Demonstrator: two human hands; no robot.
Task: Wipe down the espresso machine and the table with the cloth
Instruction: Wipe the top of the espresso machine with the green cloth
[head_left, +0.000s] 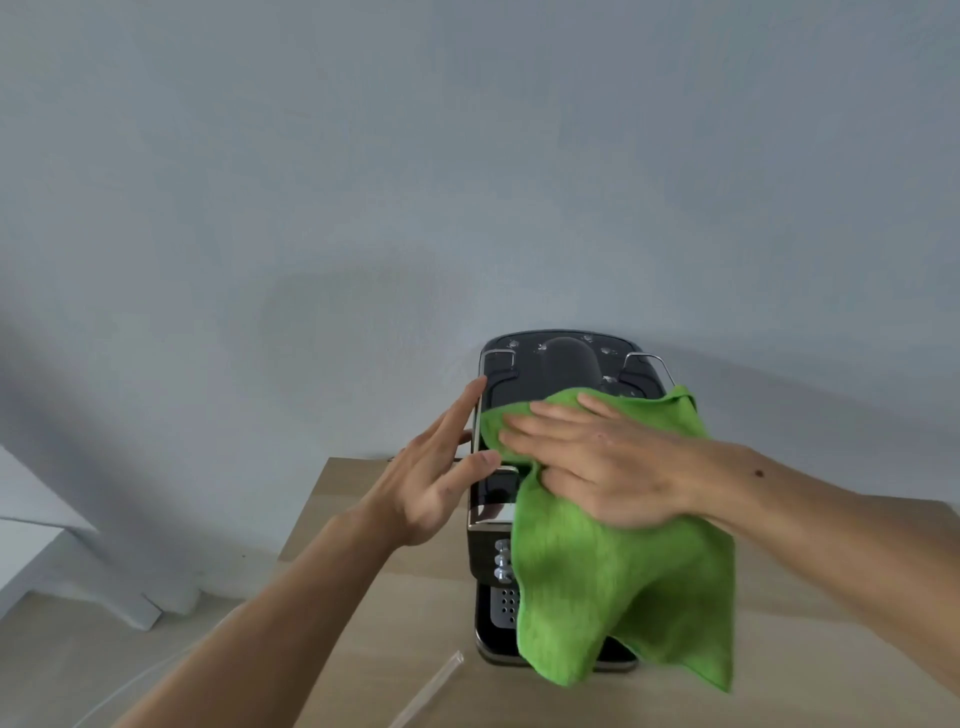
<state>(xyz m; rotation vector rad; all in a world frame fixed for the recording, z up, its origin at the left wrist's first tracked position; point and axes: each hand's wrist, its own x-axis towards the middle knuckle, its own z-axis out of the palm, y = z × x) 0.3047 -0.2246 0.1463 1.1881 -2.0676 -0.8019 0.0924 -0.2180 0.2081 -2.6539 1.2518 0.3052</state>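
pale wall (467, 156) behind, desk (363, 597) under the espresso machine (550, 364). you seemed mid-wipe on its top: right hand (608, 467), fingers flat, pressed the cloth (623, 597) down; left hand (431, 483), fingers straight, braced its left side. next likely called for its front, then the desk.

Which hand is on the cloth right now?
The right hand lies flat on the green cloth on top of the espresso machine. The left hand holds no cloth; its straight fingers touch the machine's left side.
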